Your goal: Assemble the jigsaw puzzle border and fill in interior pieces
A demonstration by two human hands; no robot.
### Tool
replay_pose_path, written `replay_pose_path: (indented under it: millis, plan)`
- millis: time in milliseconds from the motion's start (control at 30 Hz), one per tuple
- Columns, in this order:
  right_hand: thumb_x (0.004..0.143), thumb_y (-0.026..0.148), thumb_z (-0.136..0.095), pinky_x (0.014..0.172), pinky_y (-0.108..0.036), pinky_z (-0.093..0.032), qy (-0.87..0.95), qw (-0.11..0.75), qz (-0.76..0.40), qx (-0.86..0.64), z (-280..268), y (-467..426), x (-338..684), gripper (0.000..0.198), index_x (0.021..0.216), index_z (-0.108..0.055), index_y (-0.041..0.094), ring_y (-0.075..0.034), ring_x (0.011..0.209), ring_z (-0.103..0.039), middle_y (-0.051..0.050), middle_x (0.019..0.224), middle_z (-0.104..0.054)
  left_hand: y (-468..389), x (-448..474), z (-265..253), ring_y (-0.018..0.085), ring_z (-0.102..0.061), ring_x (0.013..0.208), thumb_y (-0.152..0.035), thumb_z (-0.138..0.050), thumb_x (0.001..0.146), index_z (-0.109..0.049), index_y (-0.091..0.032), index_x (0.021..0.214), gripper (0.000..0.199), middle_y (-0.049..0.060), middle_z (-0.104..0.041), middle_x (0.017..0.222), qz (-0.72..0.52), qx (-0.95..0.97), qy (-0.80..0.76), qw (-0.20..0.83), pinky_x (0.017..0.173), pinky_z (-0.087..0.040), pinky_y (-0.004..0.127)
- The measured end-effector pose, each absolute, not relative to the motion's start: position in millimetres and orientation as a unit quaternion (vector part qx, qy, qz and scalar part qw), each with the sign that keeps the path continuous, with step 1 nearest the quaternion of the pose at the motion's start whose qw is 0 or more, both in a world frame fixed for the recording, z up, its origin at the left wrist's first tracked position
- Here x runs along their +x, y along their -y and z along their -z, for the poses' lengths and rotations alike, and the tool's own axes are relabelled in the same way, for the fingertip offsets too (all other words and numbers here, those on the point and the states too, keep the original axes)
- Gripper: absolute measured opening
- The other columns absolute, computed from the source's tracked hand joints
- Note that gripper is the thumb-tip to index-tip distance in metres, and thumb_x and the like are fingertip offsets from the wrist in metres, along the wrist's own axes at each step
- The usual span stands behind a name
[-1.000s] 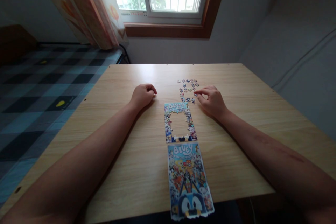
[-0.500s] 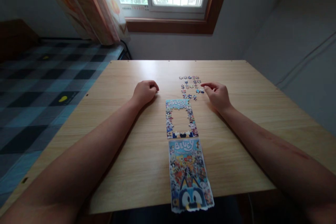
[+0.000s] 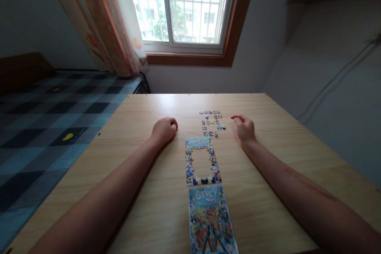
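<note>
My left hand (image 3: 164, 130) rests on the table as a closed fist, apart from the puzzle, with no object showing in it. My right hand (image 3: 244, 127) is to the right of the loose jigsaw pieces (image 3: 212, 122), its index finger and thumb close together and its other fingers curled. No piece shows at its fingertips. Several loose pieces lie in short rows between the hands. Nearer me is a rectangular jigsaw border (image 3: 189, 162), joined up around a bare middle. Below it lies a printed picture sheet (image 3: 208, 214) with "Bluey" lettering; its lower part is out of frame.
The light wooden table (image 3: 143, 214) reaches toward the wall under a barred window (image 3: 196, 12). On the left stand a bed with a checked cover (image 3: 65, 115) and a patterned curtain (image 3: 104, 20). A cable (image 3: 333, 79) runs along the right wall.
My right hand has drawn away to the right from the loose pieces. The view has tilted up, so the table sits lower in it. My left hand keeps its place on the table.
</note>
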State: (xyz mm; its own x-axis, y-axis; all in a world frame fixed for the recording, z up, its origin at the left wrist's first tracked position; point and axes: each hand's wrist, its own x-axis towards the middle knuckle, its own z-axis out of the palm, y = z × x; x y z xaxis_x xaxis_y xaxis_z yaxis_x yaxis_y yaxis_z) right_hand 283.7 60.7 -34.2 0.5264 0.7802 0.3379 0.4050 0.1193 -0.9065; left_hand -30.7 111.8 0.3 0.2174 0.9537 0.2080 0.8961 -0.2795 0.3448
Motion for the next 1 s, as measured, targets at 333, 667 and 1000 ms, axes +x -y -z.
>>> replay_pose_path:
  millis: [333, 667, 1000]
  plan:
    - [0.069, 0.041, -0.055, 0.069, -0.031, -0.044, 0.442, 0.585, -0.184, -0.655, 39.0, -101.4, 293.3, 0.033, 0.080, -0.077, 0.017, -0.023, 0.075, -0.063, -0.006, 0.077, -0.074, -111.9, -30.9, -3.2, 0.025, -0.065, 0.083, -0.022, -0.048, 0.077, -0.075, -0.023, 0.076, 0.026, 0.006, -0.076, 0.090, -0.173, 0.769, -0.611, 0.077, 0.066, -0.043, 0.032]
    - [0.073, 0.039, -0.054, 0.072, -0.032, -0.048, 0.440, 0.589, -0.162, -0.658, 40.7, -120.8, 297.0, 0.033, 0.083, -0.077, 0.018, -0.023, 0.076, -0.066, -0.006, 0.080, -0.076, -109.3, -37.0, -5.2, 0.021, -0.064, 0.079, -0.019, -0.048, 0.075, -0.072, -0.024, 0.073, 0.024, 0.003, -0.075, 0.084, -0.183, 0.777, -0.593, 0.106, 0.067, -0.041, 0.031]
    - [0.076, 0.037, -0.054, 0.102, -0.040, -0.044, 0.516, 0.552, -0.123, -0.643, 40.7, -118.5, 296.5, 0.030, 0.087, -0.077, 0.020, -0.028, 0.106, -0.065, -0.008, 0.102, -0.077, -108.7, -38.5, -4.6, 0.021, -0.064, 0.079, -0.018, -0.048, 0.075, -0.070, -0.023, 0.071, 0.023, 0.003, -0.074, 0.082, -0.189, 0.785, -0.579, 0.110, 0.069, -0.042, 0.031]
